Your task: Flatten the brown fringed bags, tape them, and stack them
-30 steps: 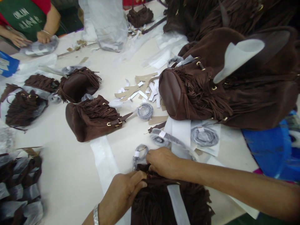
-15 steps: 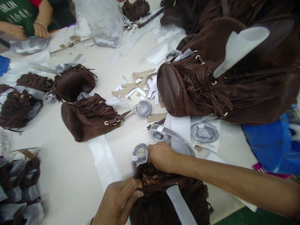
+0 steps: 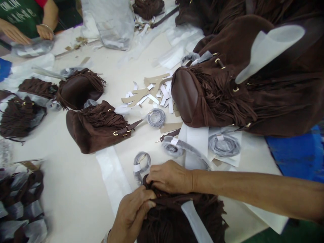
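A dark brown fringed bag lies at the front edge of the table, a white strip across its front. My left hand pinches the near rim of its mouth at the left end. Over the far rim, my right hand is closed with bent fingers, close to the left one. Between them the bag's opening shows only as a narrow dark gap. Just beyond my hands sits a plastic-wrapped coiled strap with a bit of gold metal.
Another brown fringed bag lies left of centre; a heap of larger bags fills the right. Wrapped coiled straps and paper strips lie between. A co-worker's hands rest on a plastic-wrapped item, far left.
My right hand has shifted slightly left, nearer my left hand. The bag's mouth, wide enough before to show a patterned lining, has narrowed. The coiled strap beyond it has moved left.
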`<act>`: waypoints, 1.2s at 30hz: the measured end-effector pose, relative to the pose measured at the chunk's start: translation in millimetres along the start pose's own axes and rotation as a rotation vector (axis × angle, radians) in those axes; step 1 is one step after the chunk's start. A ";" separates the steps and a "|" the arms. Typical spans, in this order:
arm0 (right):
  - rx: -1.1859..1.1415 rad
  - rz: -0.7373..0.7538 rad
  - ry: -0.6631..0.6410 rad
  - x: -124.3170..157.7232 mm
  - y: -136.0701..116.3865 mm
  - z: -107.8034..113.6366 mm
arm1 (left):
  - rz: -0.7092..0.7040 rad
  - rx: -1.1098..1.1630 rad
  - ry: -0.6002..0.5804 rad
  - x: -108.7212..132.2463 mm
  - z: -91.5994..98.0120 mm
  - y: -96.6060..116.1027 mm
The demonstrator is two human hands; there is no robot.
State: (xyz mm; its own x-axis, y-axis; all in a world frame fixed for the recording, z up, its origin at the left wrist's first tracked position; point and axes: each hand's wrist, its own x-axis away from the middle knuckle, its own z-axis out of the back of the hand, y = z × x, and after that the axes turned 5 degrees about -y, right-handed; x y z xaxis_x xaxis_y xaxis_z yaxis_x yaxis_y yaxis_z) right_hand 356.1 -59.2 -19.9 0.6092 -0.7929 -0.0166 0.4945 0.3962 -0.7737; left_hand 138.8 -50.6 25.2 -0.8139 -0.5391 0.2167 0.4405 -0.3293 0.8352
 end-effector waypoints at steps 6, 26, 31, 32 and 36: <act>0.438 0.156 0.006 -1.2 4.4 -10.2 | 0.163 0.271 0.072 -2.9 -13.9 -7.8; 0.386 -0.091 -0.034 -2.0 3.0 -3.6 | 0.170 0.185 0.030 0.5 -2.6 0.9; 0.255 -0.169 -0.108 -3.2 4.2 9.4 | 0.155 0.114 -0.015 -3.1 -0.7 -1.9; 0.215 -0.166 -0.111 -2.4 3.8 14.1 | 0.133 0.071 -0.024 -4.2 0.2 -2.5; 0.110 -0.271 -0.053 10.7 -7.3 32.5 | -0.015 -0.277 -0.042 -6.4 6.6 -3.8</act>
State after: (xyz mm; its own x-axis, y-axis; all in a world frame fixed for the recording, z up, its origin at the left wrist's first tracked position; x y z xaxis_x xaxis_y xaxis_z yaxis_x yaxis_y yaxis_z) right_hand 379.1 -55.5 6.2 0.4759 -0.8525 0.2164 0.7060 0.2235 -0.6720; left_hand 139.8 -40.7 23.9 -0.8335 -0.5021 0.2307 0.5103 -0.5394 0.6698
